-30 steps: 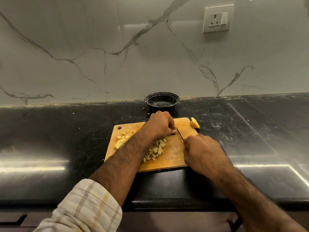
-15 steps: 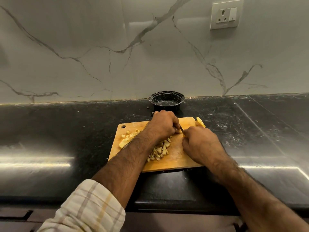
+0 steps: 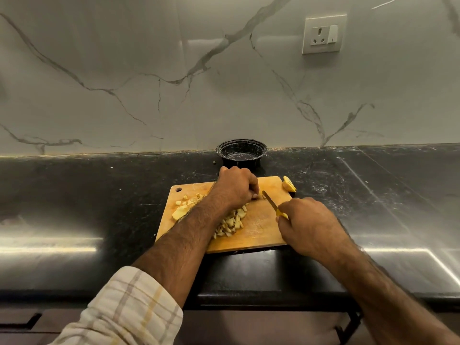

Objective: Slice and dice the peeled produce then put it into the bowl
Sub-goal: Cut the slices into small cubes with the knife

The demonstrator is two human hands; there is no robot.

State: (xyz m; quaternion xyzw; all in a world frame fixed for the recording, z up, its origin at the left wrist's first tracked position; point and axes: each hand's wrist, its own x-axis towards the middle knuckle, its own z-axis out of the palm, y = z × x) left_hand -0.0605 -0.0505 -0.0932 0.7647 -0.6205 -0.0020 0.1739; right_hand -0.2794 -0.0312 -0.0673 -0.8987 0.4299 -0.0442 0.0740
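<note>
Pale yellow peeled produce [image 3: 257, 196], a small piece, sits near frame centre on the rectangular wooden cutting board [image 3: 258, 230], pinned under the curled fingertips of the left hand [image 3: 236, 186]. Just right of it, the slim steel knife with yellow handle [image 3: 271, 201] angles blade-down; the right hand [image 3: 308, 225] is wrapped around its handle. Diced pale cubes [image 3: 231, 221] heaped mid-board; more bits [image 3: 183, 205] at board's left. A yellow chunk [image 3: 289, 184] at the board's upper right corner. Round black bowl [image 3: 241, 153] behind, on the black stone counter [image 3: 74, 195], against the marble wall.
</note>
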